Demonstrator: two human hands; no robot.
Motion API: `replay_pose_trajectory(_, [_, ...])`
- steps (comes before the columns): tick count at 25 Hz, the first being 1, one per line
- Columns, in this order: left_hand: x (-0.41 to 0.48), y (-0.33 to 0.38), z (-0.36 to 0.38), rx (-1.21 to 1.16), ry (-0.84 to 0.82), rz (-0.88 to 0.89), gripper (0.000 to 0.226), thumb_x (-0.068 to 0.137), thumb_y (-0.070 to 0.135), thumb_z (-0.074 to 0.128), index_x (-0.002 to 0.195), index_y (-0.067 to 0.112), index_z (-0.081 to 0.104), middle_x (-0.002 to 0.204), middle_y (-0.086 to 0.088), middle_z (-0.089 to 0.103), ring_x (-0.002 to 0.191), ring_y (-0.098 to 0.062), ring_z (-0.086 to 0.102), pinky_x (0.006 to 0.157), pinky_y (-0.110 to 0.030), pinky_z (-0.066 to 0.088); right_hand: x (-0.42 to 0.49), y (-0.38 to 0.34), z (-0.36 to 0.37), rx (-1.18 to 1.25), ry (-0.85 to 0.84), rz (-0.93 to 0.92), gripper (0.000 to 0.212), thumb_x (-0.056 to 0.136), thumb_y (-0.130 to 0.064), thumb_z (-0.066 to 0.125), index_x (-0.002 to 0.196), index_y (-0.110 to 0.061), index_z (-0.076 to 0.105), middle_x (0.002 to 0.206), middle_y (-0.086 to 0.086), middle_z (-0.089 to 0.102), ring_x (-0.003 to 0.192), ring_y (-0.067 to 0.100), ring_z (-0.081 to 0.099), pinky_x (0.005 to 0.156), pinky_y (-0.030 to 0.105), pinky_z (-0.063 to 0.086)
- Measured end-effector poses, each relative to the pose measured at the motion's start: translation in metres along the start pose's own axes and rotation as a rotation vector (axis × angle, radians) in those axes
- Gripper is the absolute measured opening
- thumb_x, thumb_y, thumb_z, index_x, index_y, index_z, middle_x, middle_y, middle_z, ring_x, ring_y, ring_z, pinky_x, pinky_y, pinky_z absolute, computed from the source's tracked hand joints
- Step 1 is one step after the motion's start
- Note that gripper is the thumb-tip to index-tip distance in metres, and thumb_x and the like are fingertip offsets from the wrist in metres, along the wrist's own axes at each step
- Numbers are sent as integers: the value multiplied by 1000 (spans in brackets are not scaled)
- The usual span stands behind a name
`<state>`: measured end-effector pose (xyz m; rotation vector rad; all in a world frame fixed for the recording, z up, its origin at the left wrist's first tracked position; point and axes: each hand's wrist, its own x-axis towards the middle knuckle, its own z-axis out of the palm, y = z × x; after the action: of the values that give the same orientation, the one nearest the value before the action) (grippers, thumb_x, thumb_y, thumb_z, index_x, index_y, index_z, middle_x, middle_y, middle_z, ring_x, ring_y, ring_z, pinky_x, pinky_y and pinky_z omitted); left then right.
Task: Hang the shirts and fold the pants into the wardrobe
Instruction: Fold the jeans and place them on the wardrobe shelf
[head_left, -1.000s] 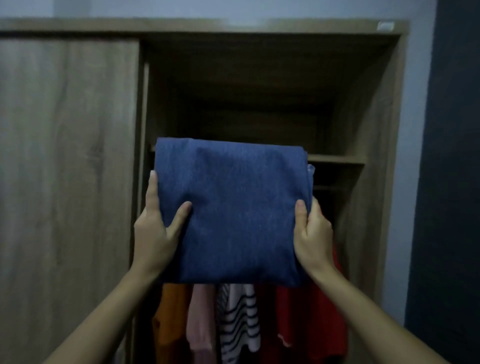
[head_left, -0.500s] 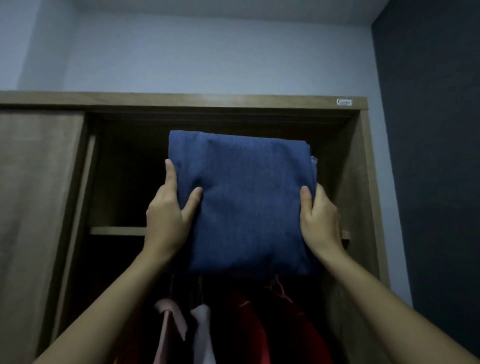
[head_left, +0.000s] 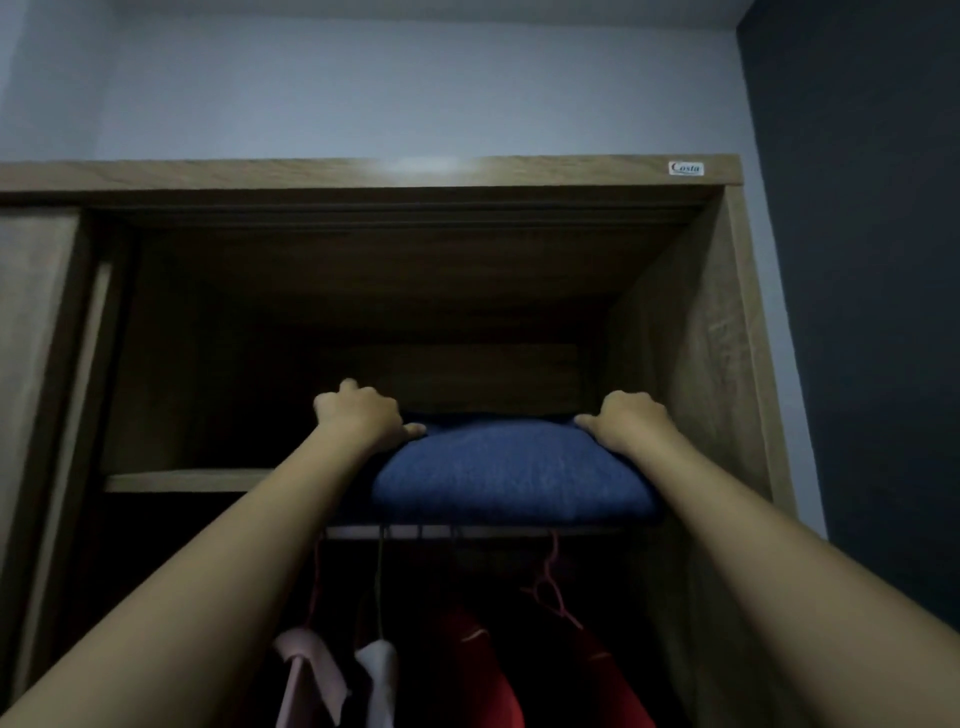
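The folded blue pants (head_left: 511, 470) lie flat on the upper shelf (head_left: 187, 480) of the wooden wardrobe (head_left: 696, 338), their near edge bulging over the shelf front. My left hand (head_left: 358, 410) grips the pants' left side with the thumb on top and the fingers curled round the edge. On the right side, my right hand (head_left: 631, 421) holds the pants the same way. Below the shelf, shirts hang on the rail (head_left: 467, 531): a pink one (head_left: 311, 670), a white one (head_left: 379, 675) and red ones (head_left: 478, 665).
The wardrobe's sliding door (head_left: 36, 332) covers the left part. The shelf compartment behind the pants is dark and deep. A pale wall (head_left: 415, 83) rises above the wardrobe and a dark wall (head_left: 862, 260) stands at the right.
Both hands have lifted the folded pants from in front of the wardrobe and laid them flat onto the upper shelf. The camera has tilted upward.
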<state>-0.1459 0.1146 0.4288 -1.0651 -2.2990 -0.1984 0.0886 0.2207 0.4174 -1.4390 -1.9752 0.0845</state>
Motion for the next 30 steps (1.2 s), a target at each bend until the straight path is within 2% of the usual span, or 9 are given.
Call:
replay_pose_trajectory(2, [-14, -2, -6, -58, 69, 119, 51, 89, 64, 36, 104, 24, 65, 119, -4, 57, 114, -23, 47, 89, -41, 42, -14, 1, -2, -110, 131, -159, 42, 92, -52, 43, 102, -14, 59, 97, 7, 60, 83, 21, 58, 69, 34, 45])
replay_pose_trajectory(5, [-52, -13, -2, -320, 167, 447, 72, 79, 77, 21, 114, 32, 64, 120, -1, 63, 109, -22, 58, 91, -37, 47, -51, 4, 4, -38, 302, -700, 75, 81, -75, 20, 120, -22, 57, 114, 0, 63, 101, 19, 59, 88, 36, 45])
replay_pose_trajectory(8, [-90, -28, 37, -38, 577, 644, 88, 71, 82, 38, 141, 28, 39, 133, -2, 58, 114, -24, 60, 93, -37, 47, -76, 16, 38, -310, 538, -973, 85, 72, -83, 24, 132, -27, 48, 122, 4, 63, 106, 24, 62, 91, 40, 47])
replay_pose_trajectory(12, [-71, -51, 51, 124, 747, 822, 112, 56, 41, 83, 149, 26, 21, 121, -12, 65, 97, -29, 69, 72, -40, 58, -59, 24, 54, -542, 681, -1058, 81, 66, -53, 70, 135, -22, 42, 120, 13, 64, 93, 32, 68, 66, 42, 57])
replay_pose_trajectory(16, [-54, -36, 9, 87, 765, 750, 81, 73, 35, 74, 142, 25, 33, 118, -8, 65, 89, -23, 69, 57, -29, 54, -31, 22, 10, -596, 751, -1048, 57, 77, -37, 64, 131, -21, 52, 103, 6, 69, 61, 25, 66, 43, 28, 45])
replay_pose_trajectory(19, [-35, -1, 0, 71, 612, 641, 69, 92, 47, 47, 149, 32, 10, 140, -1, 46, 114, -19, 55, 77, -28, 48, -15, 36, -5, -604, 597, -915, 65, 88, -36, 57, 145, -26, 28, 124, 10, 59, 91, 30, 64, 64, 37, 50])
replay_pose_trajectory(22, [-22, 25, 12, 11, 497, 696, 67, 92, 54, 43, 147, 36, 11, 139, 2, 47, 116, -19, 55, 86, -34, 49, -10, 55, 0, -621, 449, -840, 62, 96, -45, 36, 149, -31, 9, 138, 9, 45, 115, 29, 52, 86, 37, 43])
replay_pose_trajectory(26, [-15, 25, 25, -42, 488, 699, 63, 91, 56, 42, 146, 38, 16, 138, 6, 48, 118, -15, 53, 90, -32, 49, -7, 67, 7, -611, 401, -840, 71, 82, -60, -4, 148, -33, 0, 137, 8, 44, 116, 26, 49, 91, 36, 40])
replay_pose_trajectory(30, [-16, 23, 21, -57, 393, 679, 60, 90, 63, 34, 144, 42, 17, 137, 8, 47, 119, -13, 50, 89, -32, 47, -13, 69, 12, -521, 363, -817, 86, 71, -77, -6, 147, -38, 4, 131, 8, 47, 111, 26, 49, 91, 36, 36])
